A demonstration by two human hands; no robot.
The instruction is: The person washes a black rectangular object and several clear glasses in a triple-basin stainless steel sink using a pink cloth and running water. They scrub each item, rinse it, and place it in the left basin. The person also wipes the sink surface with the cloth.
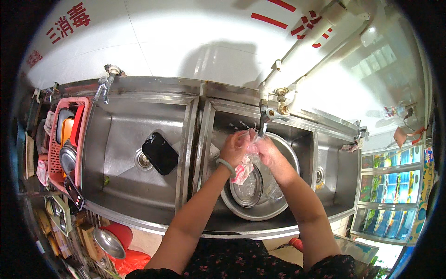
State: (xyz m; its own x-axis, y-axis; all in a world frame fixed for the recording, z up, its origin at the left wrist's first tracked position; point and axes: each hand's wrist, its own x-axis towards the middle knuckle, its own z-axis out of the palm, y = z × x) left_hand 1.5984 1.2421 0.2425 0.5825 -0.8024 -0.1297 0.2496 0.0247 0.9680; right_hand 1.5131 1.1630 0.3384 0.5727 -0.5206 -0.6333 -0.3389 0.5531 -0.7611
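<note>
Under the running metal faucet, my left hand and my right hand are close together. Both grip a clear, wet item, which looks like a drinking glass; splashing water blurs its shape. A white and pink cloth hangs just below my left fingers; its upper end is hidden. Below the hands, a large round metal basin stands in the middle sink. Inside it are round metal plates and clear pieces, perhaps glasses, beside my right forearm.
In the left sink, a black tray lies by the drain. A pink plastic basket of trays and metal lids stands at its left, with a phone near its front corner. A smaller sink adjoins on the right, beyond which stands a glass-door display fridge.
</note>
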